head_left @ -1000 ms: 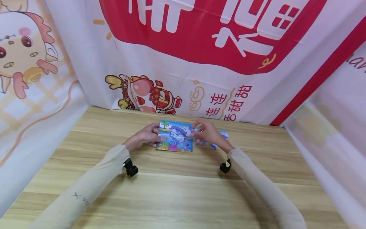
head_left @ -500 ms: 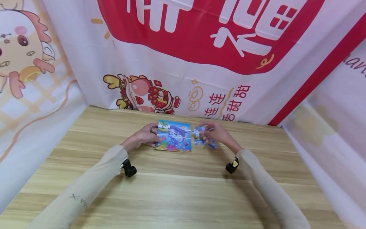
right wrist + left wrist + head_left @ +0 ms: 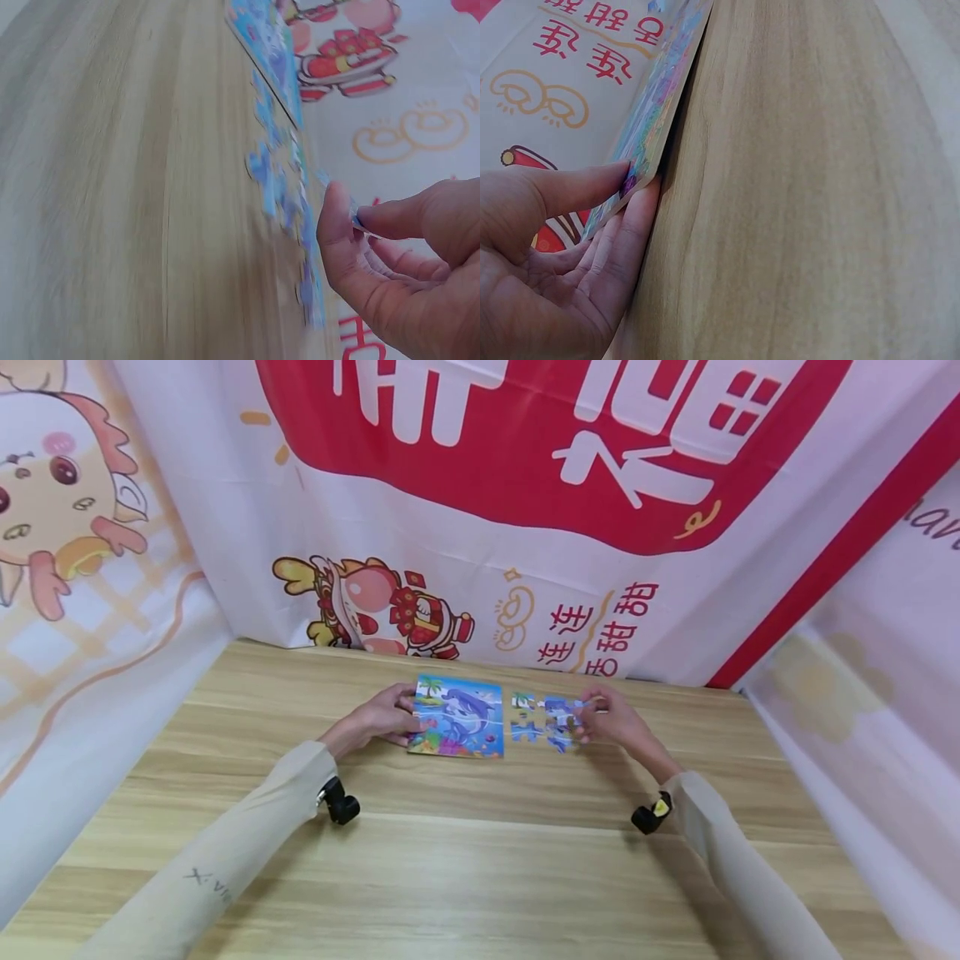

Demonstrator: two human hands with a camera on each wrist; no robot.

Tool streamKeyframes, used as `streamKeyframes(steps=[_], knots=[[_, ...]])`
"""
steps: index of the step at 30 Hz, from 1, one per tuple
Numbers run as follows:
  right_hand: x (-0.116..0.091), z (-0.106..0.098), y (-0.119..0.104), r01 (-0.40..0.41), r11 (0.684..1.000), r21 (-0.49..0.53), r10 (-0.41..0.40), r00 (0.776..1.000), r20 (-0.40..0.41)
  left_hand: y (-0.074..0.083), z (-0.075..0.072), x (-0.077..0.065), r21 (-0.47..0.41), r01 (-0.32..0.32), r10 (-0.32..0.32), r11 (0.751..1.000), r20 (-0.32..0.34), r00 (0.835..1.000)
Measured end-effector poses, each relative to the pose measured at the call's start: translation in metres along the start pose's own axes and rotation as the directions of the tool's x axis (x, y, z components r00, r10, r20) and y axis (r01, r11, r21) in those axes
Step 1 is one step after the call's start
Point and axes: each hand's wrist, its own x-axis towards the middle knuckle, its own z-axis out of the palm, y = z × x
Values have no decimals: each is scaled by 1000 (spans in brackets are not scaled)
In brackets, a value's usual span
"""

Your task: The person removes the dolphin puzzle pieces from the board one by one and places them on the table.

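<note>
My left hand (image 3: pixel 382 714) grips the left edge of a dolphin picture board (image 3: pixel 459 718). In the left wrist view, the thumb (image 3: pixel 592 186) presses on its top face while the other fingers lie beneath the edge. Right of the board, several jigsaw pieces (image 3: pixel 558 708) lie flat in a loose, partly joined group with gaps. At the group's right end is my right hand (image 3: pixel 613 720). Its thumb and forefinger pinch a small jigsaw piece (image 3: pixel 355 214), seen nearly edge-on in the right wrist view and mostly covered by the fingertips.
Everything lies on a wood-grain table (image 3: pixel 465 868). Close behind the board and pieces rises a white and red printed cloth (image 3: pixel 480 560). More printed cloth hangs at the left (image 3: pixel 82 635) and right sides.
My right hand has moved rightward from the board's right edge, across the jigsaw pieces, to their far right end, uncovering the pieces. My left hand stays on the board's left edge.
</note>
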Motion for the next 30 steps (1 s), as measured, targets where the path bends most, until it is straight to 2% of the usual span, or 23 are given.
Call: streamKeyframes(steps=[4, 11, 16, 22, 26, 30], knots=[[-10, -12, 4, -24, 1000, 2, 24, 1000, -14, -1, 0, -1, -4, -6, 6, 1000, -1, 1000], [-21, -25, 13, -71, 997, -13, 72, 997, 37, -1, 0, 0, -2, 2, -2, 1000, -4, 1000], [-27, -30, 19, -66, 997, -48, 67, 997, 30, -2, 0, 0, 3, 11, -11, 1000, 2, 1000], [-27, -28, 25, -54, 979, -195, 54, 999, -4, 0, -2, -2, 14, 21, -21, 1000, -1, 1000], [-25, -23, 28, -38, 957, -289, 31, 999, -29, 0, -2, -2, 12, 17, -17, 1000, -5, 1000], [-23, -20, 30, -57, 934, -353, 43, 998, -49, -1, 0, -2, 5, 7, -7, 1000, -4, 1000]])
